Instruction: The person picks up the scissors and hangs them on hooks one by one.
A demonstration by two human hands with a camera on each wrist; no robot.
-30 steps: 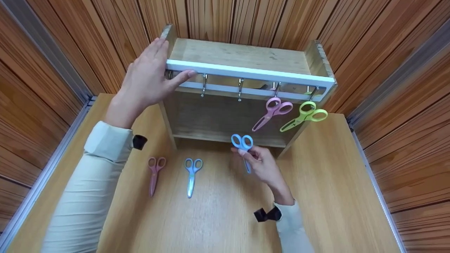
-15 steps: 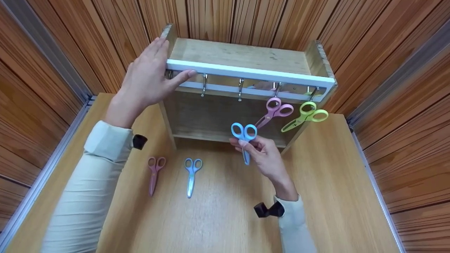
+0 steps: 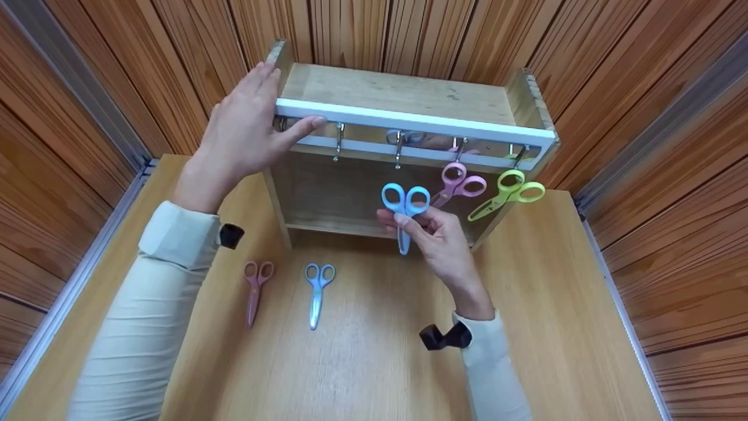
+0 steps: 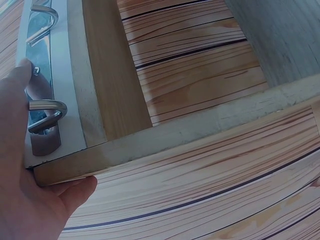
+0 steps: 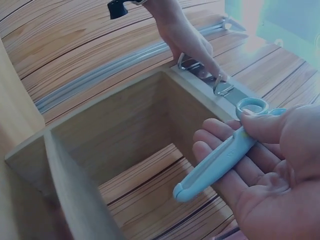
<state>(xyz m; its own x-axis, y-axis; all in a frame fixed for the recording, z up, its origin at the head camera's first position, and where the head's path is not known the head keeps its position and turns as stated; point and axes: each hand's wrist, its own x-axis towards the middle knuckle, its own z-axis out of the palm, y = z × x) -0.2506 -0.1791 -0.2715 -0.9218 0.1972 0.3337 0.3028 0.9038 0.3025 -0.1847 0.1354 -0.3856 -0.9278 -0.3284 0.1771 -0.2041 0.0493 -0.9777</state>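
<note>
My right hand [image 3: 447, 248] pinches light-blue scissors [image 3: 403, 204] between thumb and fingers, handle loops up and covered blades pointing down, in front of the hook rail [image 3: 421, 120]. In the right wrist view the scissors [image 5: 220, 162] lie over the curled fingers. My left hand [image 3: 242, 128] holds the left end of the wooden shelf [image 3: 397, 88], thumb across the rail's front, fingers along the side board. Pink scissors [image 3: 459, 180] and yellow-green scissors [image 3: 508, 193] hang from hooks at the right. A hook [image 3: 398, 151] above the held scissors carries nothing.
Dark-pink scissors [image 3: 255, 292] and another blue pair [image 3: 317, 295] lie on the wooden table [image 3: 374, 351], left of the right hand. Another bare hook [image 3: 338, 142] is beside the left thumb. Wood-panelled walls [image 3: 672, 146] surround the table's back and sides.
My right hand has raised the light-blue scissors up toward the rail, and they now overlap the hanging pink pair's tip. The left hand stays in place.
</note>
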